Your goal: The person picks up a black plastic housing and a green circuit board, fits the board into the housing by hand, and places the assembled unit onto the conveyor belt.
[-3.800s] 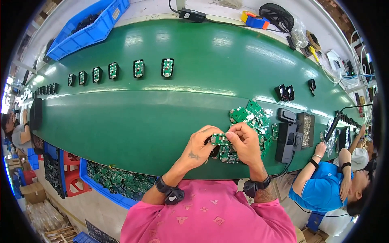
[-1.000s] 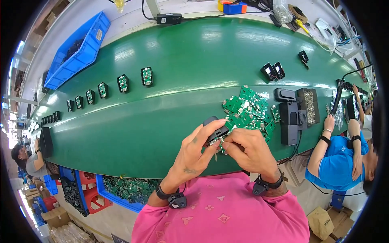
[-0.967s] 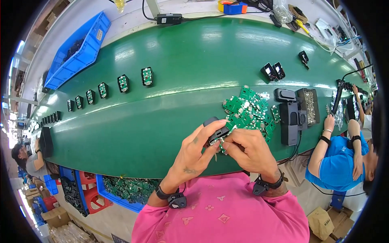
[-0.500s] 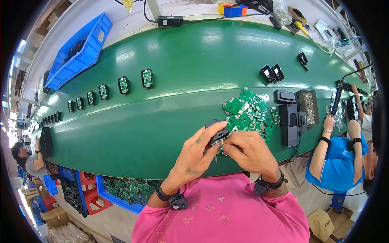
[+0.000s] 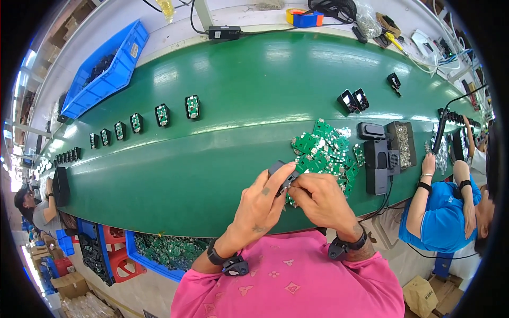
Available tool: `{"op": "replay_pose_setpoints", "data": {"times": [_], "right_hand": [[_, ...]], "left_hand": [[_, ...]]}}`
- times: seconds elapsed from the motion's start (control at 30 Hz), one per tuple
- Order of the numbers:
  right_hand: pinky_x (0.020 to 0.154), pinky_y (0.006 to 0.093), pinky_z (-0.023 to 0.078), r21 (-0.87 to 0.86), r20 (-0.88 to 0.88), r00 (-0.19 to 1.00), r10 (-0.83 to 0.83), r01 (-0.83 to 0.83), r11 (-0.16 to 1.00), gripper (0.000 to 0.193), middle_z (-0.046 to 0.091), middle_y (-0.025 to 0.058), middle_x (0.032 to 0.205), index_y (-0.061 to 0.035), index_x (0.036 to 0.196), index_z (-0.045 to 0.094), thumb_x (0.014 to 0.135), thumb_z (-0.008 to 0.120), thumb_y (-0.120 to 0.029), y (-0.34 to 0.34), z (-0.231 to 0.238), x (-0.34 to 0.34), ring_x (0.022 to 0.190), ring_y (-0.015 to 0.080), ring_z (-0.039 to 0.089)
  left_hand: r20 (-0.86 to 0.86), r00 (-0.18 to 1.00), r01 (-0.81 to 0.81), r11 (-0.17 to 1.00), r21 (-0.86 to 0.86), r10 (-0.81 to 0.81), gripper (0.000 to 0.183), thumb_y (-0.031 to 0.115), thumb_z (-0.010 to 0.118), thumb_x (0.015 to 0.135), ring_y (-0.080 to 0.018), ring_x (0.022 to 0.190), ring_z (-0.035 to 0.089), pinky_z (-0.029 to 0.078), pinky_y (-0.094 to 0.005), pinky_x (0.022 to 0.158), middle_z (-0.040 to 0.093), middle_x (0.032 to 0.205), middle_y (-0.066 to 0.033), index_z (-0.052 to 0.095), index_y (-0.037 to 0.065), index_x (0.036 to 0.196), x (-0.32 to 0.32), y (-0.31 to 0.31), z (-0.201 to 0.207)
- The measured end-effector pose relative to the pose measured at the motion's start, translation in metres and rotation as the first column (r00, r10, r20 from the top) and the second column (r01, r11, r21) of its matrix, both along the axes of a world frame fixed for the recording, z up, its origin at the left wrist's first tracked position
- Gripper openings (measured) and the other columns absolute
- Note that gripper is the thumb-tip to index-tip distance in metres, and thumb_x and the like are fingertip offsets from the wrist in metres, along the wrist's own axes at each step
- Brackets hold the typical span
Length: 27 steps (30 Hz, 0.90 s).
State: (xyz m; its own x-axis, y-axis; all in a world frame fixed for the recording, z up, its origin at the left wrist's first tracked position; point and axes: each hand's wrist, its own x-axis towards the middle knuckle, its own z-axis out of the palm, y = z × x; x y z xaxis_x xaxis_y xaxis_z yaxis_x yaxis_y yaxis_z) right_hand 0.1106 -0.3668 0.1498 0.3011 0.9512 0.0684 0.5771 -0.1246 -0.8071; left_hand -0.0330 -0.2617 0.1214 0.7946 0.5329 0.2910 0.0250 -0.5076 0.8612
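The left hand clasps a black plastic housing, apparently steadying it for the right hand, bunched alongside, its hold hidden; green circuit boards lie just beyond, seemingly within easy reach.

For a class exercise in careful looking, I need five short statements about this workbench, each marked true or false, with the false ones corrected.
1. The left hand grips a dark casing. True.
2. The large bin at the upper left is red. False: the large bin is blue.
3. Green circuit boards are heaped beyond the right hand. True.
4. The right hand lies flat, far from the dark casing. False: it is curled, close by the dark casing.
5. The table top is green. True.
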Motion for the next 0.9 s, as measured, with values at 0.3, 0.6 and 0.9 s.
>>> {"op": "replay_pose_setpoints", "data": {"times": [0.3, 0.6, 0.9], "right_hand": [[0.065, 0.0496, 0.048, -0.004, 0.063, 0.998, 0.017, -0.017, 1.000, 0.018, 0.063, 0.0190, 0.075, -0.0001, 0.081, 0.062, 0.090, 0.057, -0.015, 0.005, -0.034, 0.000, 0.071, 0.0404, 0.062], [0.052, 0.0259, 0.047, -0.064, -0.474, 0.830, -0.292, 0.299, 0.952, 0.019, 0.067, 0.0055, 0.075, 0.0046, 0.099, 0.061, 0.094, 0.065, -0.013, 0.007, -0.057, 0.005, 0.064, 0.0074, 0.062], [0.055, 0.0210, 0.045, 0.107, -0.851, 0.525, -0.018, 0.208, 0.972, 0.019, 0.064, 0.0017, 0.077, 0.0044, 0.100, 0.067, 0.095, 0.065, -0.013, 0.005, -0.061, 0.001, 0.062, 0.0048, 0.057]], "left_hand": [[-0.027, 1.000, 0.008, 0.997, -0.082, -0.010, 0.055, -0.009, 0.058, 0.088, -0.0180, 0.075, 0.066, 0.057, -0.0288, 0.064, 0.063, 0.104, -0.0131, 0.048, 0.006, 0.140, 0.004, 0.004, -0.036], [0.082, 0.996, 0.089, 0.684, -0.724, -0.044, 0.060, -0.008, 0.062, 0.086, -0.0210, 0.080, 0.070, 0.057, -0.0243, 0.058, 0.061, 0.113, -0.0158, 0.040, 0.005, 0.140, 0.011, 0.015, -0.031], [0.124, 0.991, 0.054, 0.680, -0.731, 0.055, 0.063, -0.015, 0.060, 0.084, -0.0236, 0.076, 0.070, 0.061, -0.0276, 0.060, 0.059, 0.109, -0.0158, 0.037, 0.002, 0.140, 0.013, 0.010, -0.029]]}}
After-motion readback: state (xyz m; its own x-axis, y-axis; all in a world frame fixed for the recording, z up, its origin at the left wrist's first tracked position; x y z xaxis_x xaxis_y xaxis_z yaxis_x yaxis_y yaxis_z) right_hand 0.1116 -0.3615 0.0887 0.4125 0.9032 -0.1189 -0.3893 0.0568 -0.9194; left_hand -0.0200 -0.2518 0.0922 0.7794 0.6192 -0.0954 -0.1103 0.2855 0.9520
